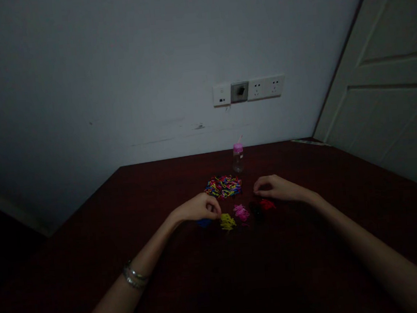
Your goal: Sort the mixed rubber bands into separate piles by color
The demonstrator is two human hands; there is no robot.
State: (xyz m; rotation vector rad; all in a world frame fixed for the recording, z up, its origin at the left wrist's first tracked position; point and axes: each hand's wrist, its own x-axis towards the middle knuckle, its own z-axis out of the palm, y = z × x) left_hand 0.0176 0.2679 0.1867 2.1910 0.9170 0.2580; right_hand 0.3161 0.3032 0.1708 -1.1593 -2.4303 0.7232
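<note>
My left hand [203,207] is closed in a pinch, its fingertips at the edge of a pile of small yellow looped pieces [228,222]. Anything between those fingertips is too small to make out. Partly under this hand lies a blue pile [203,222]. My right hand [271,189] has its thumb and fingers curled together, just above a red pile [267,204] and a dark pile [257,209]; what it pinches, if anything, does not show. Between the hands sits a pink pile [241,212]. Behind them spreads a larger mixed-colour heap [224,186] of similar pieces.
A clear bottle with a pink lid [238,158] and a straw stands behind the heap. The dark red table [159,180] meets a pale wall carrying sockets and a switch [248,90]. A white panelled door [384,82] is on the right. The light is dim.
</note>
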